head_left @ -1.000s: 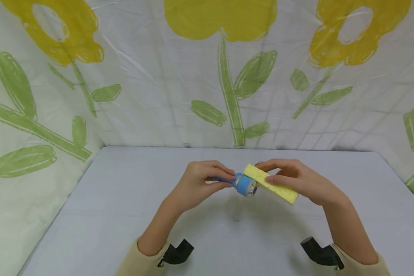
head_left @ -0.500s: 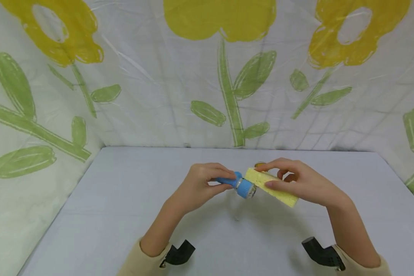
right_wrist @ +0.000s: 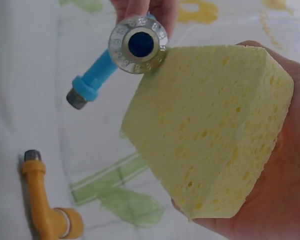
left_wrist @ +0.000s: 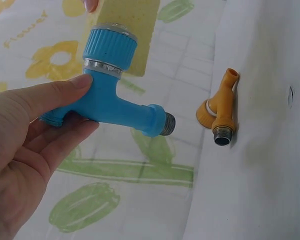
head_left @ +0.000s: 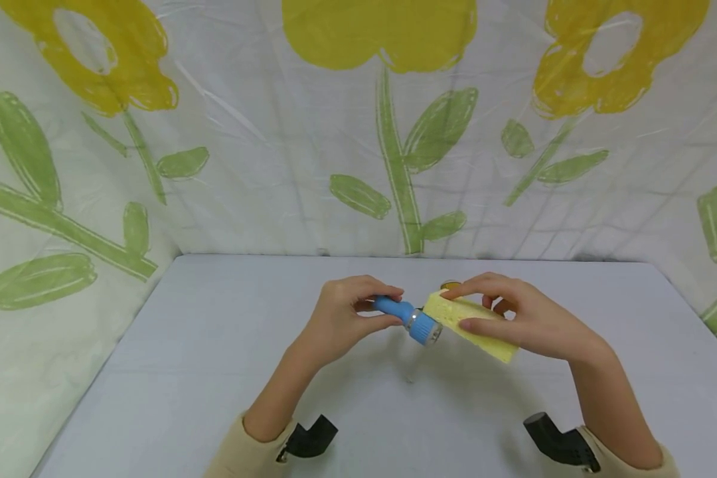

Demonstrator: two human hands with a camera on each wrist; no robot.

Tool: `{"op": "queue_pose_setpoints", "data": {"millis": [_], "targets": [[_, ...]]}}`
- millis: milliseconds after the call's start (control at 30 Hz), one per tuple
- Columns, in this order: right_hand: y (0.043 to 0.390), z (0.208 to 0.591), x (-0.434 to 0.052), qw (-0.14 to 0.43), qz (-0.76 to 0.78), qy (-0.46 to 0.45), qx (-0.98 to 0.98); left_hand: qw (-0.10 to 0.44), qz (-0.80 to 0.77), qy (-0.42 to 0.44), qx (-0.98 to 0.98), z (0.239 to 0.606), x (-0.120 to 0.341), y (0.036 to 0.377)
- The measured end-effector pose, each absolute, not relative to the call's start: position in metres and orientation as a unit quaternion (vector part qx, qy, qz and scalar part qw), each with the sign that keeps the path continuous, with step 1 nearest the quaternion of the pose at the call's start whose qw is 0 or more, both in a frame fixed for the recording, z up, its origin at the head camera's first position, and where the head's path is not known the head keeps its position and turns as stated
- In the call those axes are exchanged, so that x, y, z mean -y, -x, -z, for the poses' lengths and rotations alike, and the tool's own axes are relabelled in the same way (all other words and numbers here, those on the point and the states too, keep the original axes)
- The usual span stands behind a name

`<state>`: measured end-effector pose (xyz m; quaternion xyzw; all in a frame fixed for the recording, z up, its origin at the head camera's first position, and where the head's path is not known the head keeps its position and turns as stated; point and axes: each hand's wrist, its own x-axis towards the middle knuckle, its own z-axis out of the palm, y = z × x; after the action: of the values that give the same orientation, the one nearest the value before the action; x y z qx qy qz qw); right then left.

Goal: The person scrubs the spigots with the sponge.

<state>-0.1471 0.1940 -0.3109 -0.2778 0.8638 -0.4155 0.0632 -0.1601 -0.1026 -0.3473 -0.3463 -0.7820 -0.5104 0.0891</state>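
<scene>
The left hand (head_left: 340, 318) is lifted over the middle of the grey table (head_left: 155, 372), its thumb and curled fingers gripping a blue plastic tap (head_left: 407, 318) by its handle end. In the left wrist view that hand (left_wrist: 25, 155) holds the tap (left_wrist: 110, 95) with the ribbed round head pointing to 12 o'clock and the threaded spout pointing to 3 o'clock. The metal ring of the head touches a yellow sponge (head_left: 469, 324), which lies at 3 o'clock of the tap. The right hand (head_left: 526, 318) grips the sponge, thumb along the near edge and fingers over the far edge. From the right wrist, the sponge (right_wrist: 210, 130) rests in the palm (right_wrist: 285, 175) and the tap's round end (right_wrist: 138, 44) touches its corner at 11 o'clock. An orange tap (left_wrist: 221, 111) lies on the table behind the hands, at 12 o'clock of the sponge, well apart from the blue one.
</scene>
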Motion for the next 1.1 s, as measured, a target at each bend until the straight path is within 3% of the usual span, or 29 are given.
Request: {"op": "queue_pose_setpoints", "data": {"millis": [233,467,900,1100], "targets": [[0.140,0.308,-0.192,0.045,0.421,0.296,-0.856,0.088,0.513,0.333,0.786,0.346,0.099,0.158],[0.133,0.303,-0.183,-0.005,0.378,0.259,-0.889,0.085,0.512,0.324,0.791,0.344,0.098,0.157],[0.121,0.303,-0.164,-0.121,0.292,0.288,-0.904,0.069,0.540,0.310,0.780,0.345,0.100,0.161],[0.119,0.305,-0.160,-0.143,0.277,0.325,-0.893,0.076,0.552,0.279,0.782,0.347,0.101,0.162]]}}
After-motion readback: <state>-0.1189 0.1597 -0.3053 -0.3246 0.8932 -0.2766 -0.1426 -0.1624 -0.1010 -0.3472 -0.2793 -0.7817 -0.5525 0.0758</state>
